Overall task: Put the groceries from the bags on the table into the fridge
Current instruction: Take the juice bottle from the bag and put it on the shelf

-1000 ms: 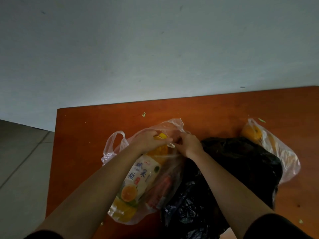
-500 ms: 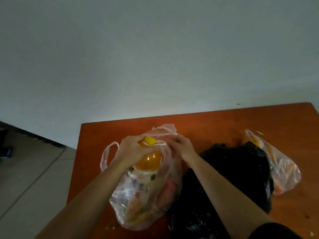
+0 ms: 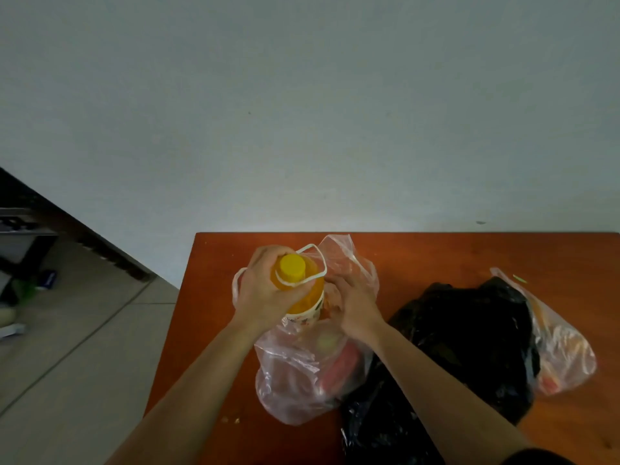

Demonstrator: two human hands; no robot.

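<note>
My left hand (image 3: 265, 293) grips the neck of an orange juice bottle (image 3: 303, 290) with a yellow cap and a white carry loop, held upright and half out of a clear plastic bag (image 3: 302, 374). My right hand (image 3: 355, 303) presses on that bag's open rim beside the bottle; whether it pinches the plastic I cannot tell. Red and pale packets show through the bag below. A black plastic bag (image 3: 463, 333) lies to the right, and a second clear bag (image 3: 563, 354) with orange items lies beyond it.
The bags rest on an orange-brown wooden table (image 3: 436, 256) pushed against a pale wall. Its left edge drops to a grey tiled floor (image 3: 84, 347). Dark furniture and small items stand at the far left.
The bottle has risen from lying in the bag to standing upright, its cap and neck now above the bag's rim. My view has shifted left and up.
</note>
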